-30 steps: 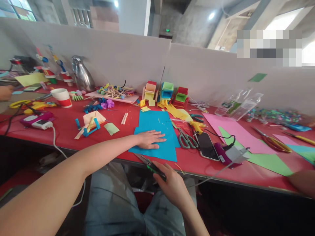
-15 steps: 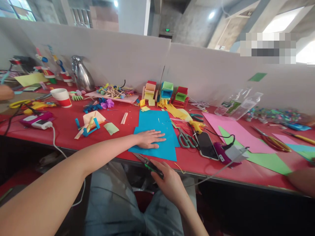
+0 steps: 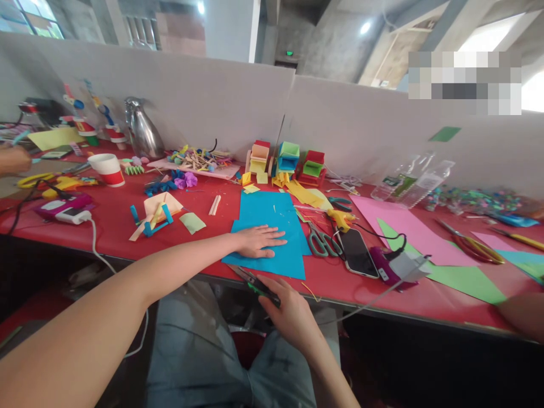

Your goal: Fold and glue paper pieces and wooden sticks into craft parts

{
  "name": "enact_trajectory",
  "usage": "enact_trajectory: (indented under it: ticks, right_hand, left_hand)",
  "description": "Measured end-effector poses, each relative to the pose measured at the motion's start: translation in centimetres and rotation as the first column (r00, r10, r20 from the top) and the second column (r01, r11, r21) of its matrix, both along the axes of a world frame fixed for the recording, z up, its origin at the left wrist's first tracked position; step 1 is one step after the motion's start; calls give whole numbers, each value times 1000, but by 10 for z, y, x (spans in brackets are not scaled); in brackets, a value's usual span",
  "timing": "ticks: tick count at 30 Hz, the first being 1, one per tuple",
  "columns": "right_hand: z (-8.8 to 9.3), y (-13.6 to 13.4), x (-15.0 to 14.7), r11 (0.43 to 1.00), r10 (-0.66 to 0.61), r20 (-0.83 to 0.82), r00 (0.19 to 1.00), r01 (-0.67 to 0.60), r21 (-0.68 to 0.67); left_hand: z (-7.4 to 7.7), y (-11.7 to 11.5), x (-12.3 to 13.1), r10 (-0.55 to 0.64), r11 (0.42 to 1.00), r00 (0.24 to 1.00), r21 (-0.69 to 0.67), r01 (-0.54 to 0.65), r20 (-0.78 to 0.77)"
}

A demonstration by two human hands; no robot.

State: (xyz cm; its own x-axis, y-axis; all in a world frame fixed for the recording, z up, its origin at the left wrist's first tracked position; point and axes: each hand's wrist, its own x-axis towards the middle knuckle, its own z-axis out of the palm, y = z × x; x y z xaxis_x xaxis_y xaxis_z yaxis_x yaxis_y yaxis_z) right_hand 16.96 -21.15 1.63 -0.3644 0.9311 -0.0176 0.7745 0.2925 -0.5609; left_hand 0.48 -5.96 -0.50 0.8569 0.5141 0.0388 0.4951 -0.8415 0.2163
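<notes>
Blue paper [image 3: 285, 263], unfolded and, I judge, uncut, lies beneath my spread left hand [image 3: 260, 242], which grips nothing; on its near side, my right hand [image 3: 289, 311] curls around a dark tool [image 3: 255, 281]. Beyond both, small paper boxes [image 3: 288, 161] stand assembled.

Paper [image 3: 285, 260] — blue (quite plain); tabletop [image 3: 215, 228] — red.
</notes>
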Motion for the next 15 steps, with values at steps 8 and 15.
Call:
enact_trajectory:
  ticks: [8,15]
  right_hand:
    - [0,-4,-7,1000,23,-13,1000,-23,-7]
    - [-3,-8,-4,1000,7,-14,1000,-8,-16]
  left_hand:
    - [-1,0,-1,-3,1000,1000,17,3,-5]
    - [-1,0,-1,-15,1000,1000,21,15,0]
